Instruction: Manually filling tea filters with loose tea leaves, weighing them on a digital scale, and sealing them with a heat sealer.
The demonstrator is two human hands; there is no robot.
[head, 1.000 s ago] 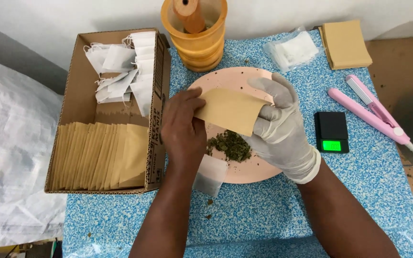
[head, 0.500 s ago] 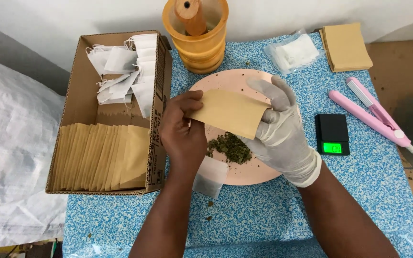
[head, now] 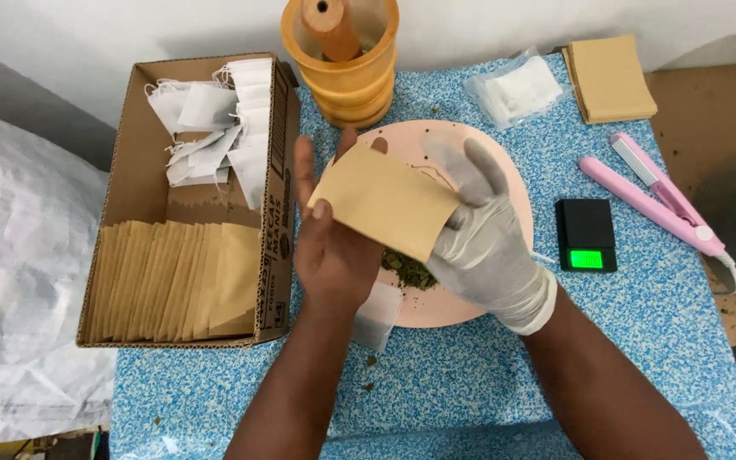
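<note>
A tan paper envelope (head: 383, 203) is held between both hands above a pink round plate (head: 514, 189). My left hand (head: 327, 247), bare, grips the envelope's left side with the thumb on top. My right hand (head: 480, 247), in a white glove, holds its right side, fingers spread behind it. A small heap of dried green herb (head: 409, 271) lies on the plate under the envelope. A white tea bag (head: 378, 315) sits at the plate's near edge, partly under my left wrist.
A cardboard box (head: 187, 200) at left holds a row of tan envelopes and loose white tea bags. A wooden mortar with pestle (head: 341, 51) stands at the back. Right: a black pocket scale (head: 587, 235), a pink sealer tool (head: 653, 200), stacked tan envelopes (head: 611, 78), a clear bag (head: 513, 89).
Both hands have lifted the envelope slightly and shifted it left. My left fingers have straightened out behind it.
</note>
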